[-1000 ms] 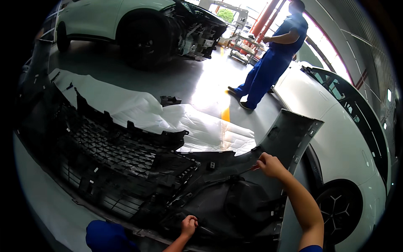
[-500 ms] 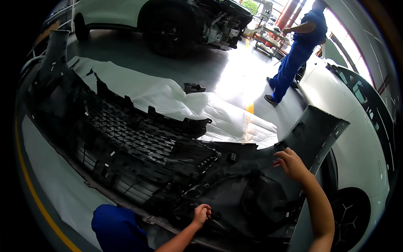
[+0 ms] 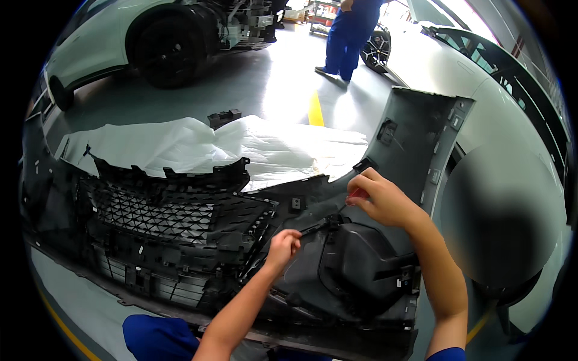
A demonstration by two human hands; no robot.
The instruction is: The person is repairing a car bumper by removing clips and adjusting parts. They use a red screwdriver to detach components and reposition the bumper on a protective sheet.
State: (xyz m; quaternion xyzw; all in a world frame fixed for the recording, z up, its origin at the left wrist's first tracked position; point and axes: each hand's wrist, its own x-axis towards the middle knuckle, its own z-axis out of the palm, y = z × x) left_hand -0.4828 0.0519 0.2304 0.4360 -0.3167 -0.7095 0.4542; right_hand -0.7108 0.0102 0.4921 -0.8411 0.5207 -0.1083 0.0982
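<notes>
A black front bumper (image 3: 180, 240) with a mesh grille lies inner side up on the floor in front of me. My left hand (image 3: 283, 243) is closed on a small black bracket (image 3: 316, 227) near the bumper's middle. My right hand (image 3: 385, 201) is just to the right of it, gripping a thin tool with a red handle (image 3: 359, 194); its tip points down toward the same bracket. The grey end panel of the bumper (image 3: 421, 132) rises behind my right hand.
A crumpled white sheet (image 3: 241, 144) lies behind the bumper, with a small black part (image 3: 224, 116) beyond it. A white car (image 3: 500, 120) stands close on the right, another (image 3: 120, 36) at the far left. A person in blue overalls (image 3: 346, 36) stands at the back.
My left hand has come up from the bumper's lower edge to the bracket. My right hand has dropped from the end panel's edge toward the same spot. The view has swung left.
</notes>
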